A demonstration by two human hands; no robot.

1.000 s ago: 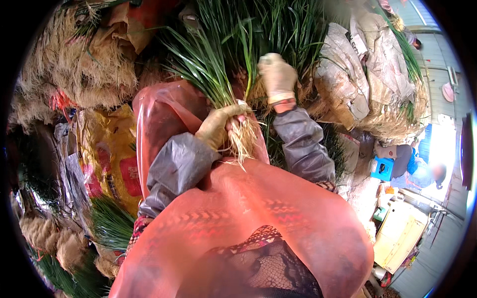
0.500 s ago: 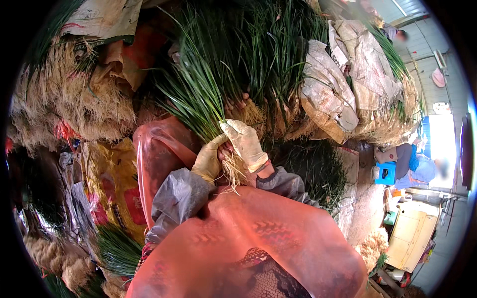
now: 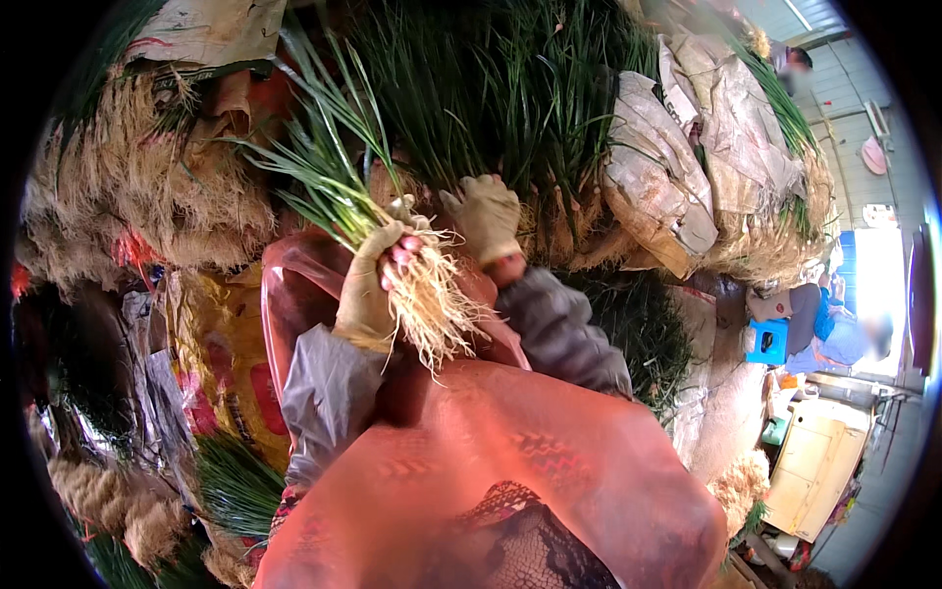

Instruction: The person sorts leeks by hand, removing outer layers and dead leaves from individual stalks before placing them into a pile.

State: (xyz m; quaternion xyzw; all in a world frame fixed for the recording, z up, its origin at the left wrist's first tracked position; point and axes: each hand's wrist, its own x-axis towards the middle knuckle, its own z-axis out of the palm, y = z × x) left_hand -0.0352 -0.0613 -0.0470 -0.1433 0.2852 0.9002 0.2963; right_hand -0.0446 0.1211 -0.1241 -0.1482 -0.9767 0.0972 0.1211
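Note:
My left hand (image 3: 368, 294), in a pale glove, is closed around a bunch of spring onions (image 3: 404, 250). Their pinkish bulbs and long pale roots hang toward my lap, and the green leaves slant up to the left. My gloved right hand (image 3: 486, 216) is apart from that bunch, at the root end of the large heap of spring onions (image 3: 530, 108) in front of me. Its thumb stands away from the bent fingers. The fingertips are partly hidden against the heap, and nothing shows held in them.
An orange-red plastic apron (image 3: 471, 412) covers my lap. Root-fringed bundles (image 3: 147, 196) are stacked on the left, above a yellow sack (image 3: 221, 344). Pale sacks (image 3: 653, 157) cover more onions on the right. Farther right are a blue stool (image 3: 767, 341) and a seated person (image 3: 834, 334).
My right hand has left the bunch and moved up to the heap. My left hand keeps the bunch alone, shifted left and tilted so its roots spread toward the right.

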